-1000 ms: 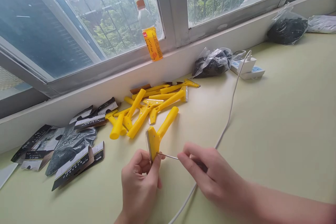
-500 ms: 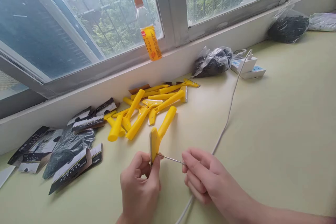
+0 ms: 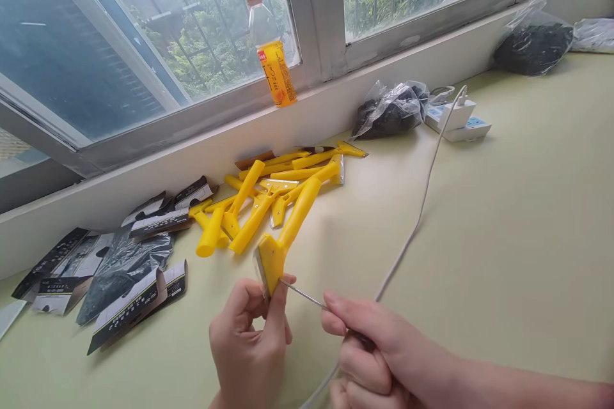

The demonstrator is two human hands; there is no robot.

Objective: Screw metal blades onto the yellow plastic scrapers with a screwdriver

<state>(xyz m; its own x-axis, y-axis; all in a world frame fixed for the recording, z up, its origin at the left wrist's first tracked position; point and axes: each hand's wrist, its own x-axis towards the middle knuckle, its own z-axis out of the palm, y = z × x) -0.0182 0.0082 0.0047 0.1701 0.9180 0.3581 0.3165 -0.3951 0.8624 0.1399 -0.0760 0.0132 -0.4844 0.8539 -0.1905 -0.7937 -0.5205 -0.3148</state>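
Observation:
My left hand pinches a yellow scraper by the lower end of its blade head, with the round handle pointing up and to the right. In my right hand is a screwdriver, its thin metal shaft reaching left to the scraper's head. The tip meets the head near my left thumb, where a screw, if there is one, cannot be made out. Most of the screwdriver's handle is hidden by my fingers. Behind the held scraper lies a pile of several yellow scrapers.
Black and white card packaging and a dark plastic bag lie at the left. An orange-capped bottle stands on the sill. Bags of black items and a power strip sit along the back; a white cable crosses the table.
The scraper has turned so more of its flat face shows, and it has shifted slightly left. My right hand has moved down, its grip on the screwdriver changed, with the shaft now sloping more steeply.

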